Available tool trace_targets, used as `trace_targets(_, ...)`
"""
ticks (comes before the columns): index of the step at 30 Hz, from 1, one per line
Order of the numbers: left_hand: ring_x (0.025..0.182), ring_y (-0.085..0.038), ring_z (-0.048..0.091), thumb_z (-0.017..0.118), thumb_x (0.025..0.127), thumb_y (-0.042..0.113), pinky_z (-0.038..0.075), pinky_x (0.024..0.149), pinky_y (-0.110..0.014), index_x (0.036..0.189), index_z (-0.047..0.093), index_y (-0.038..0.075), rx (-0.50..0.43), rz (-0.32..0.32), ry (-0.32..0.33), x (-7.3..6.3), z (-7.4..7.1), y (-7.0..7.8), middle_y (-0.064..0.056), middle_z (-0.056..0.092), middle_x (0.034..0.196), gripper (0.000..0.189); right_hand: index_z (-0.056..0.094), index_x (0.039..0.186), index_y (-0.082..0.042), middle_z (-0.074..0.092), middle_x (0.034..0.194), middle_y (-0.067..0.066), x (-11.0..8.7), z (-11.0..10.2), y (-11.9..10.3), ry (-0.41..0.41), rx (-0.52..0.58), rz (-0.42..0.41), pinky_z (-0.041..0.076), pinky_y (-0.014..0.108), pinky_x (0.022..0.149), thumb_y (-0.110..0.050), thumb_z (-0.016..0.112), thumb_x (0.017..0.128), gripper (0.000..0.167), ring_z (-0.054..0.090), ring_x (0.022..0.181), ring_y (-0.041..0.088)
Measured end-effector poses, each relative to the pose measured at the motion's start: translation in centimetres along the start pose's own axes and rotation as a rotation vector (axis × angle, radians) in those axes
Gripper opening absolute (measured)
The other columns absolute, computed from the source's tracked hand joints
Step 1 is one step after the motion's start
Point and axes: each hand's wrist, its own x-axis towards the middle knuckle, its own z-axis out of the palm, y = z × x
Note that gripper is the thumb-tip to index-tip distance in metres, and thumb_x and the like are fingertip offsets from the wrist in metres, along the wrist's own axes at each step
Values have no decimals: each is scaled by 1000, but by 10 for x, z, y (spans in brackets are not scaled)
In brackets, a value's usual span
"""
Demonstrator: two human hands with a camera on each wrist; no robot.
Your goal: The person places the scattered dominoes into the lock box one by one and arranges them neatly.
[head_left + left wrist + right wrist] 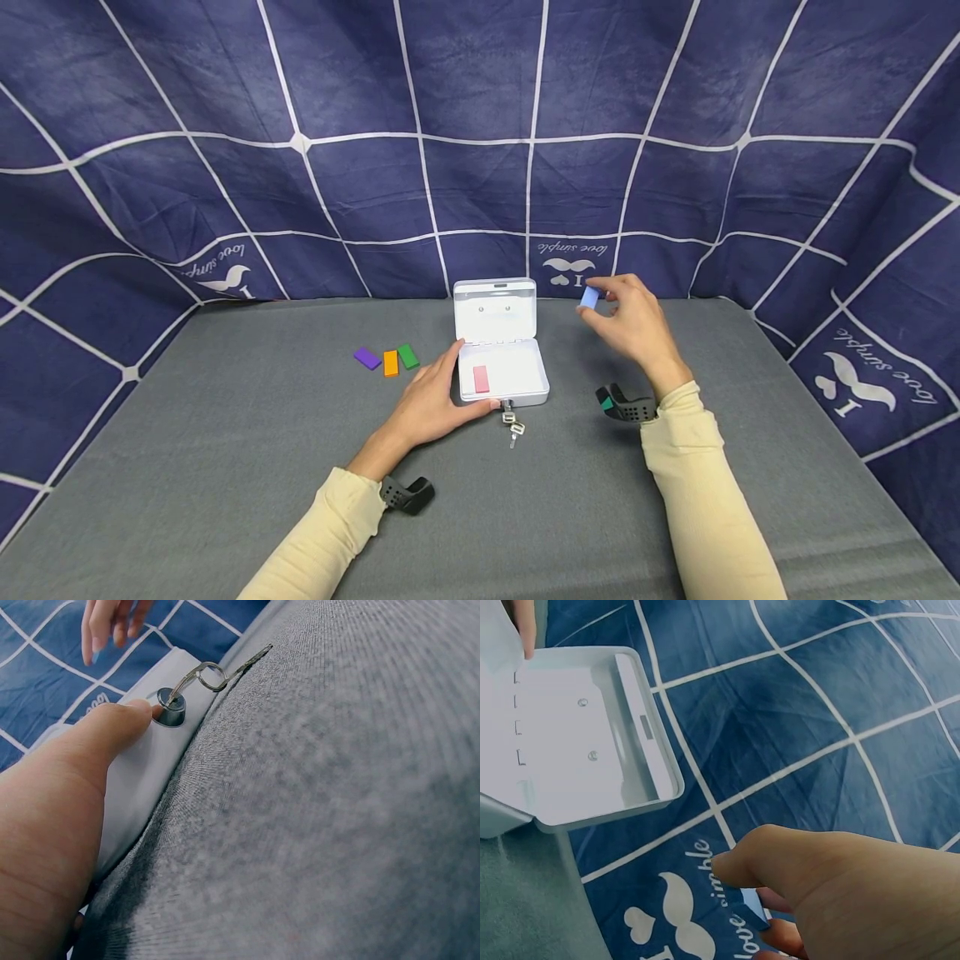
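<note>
A small white cash box [517, 385] stands with its lid [495, 310] raised, and a pink block [481, 379] lies inside. My left hand [431, 404] grips the box at its left side, thumb on the front wall beside the lock [170, 709]. From that lock hang keys [516, 429] on a ring. Right of the lid, my right hand [633, 321] pinches a light blue block [589, 297] between thumb and fingers, held above the table. In the right wrist view the blue block [751, 906] is partly hidden by the hand.
Left of the box, a purple block [367, 358], an orange block [391, 363] and a green block [408, 357] lie on the grey cloth-covered table [247, 417]. A dark blue curtain [480, 183] with white lines hangs behind the table's far edge.
</note>
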Motion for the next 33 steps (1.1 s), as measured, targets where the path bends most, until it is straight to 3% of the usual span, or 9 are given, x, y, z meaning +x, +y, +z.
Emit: trace_targets(33,137,-33,37,57,71,86,32,107,-54,158,19,19,-4,-7,1,1,1,-1,-9,35,156,116,67,124,-5,61,110,13,-4,27,-27,-132,-19,-197,46,45,79,-27,77,85,46,57,98,30)
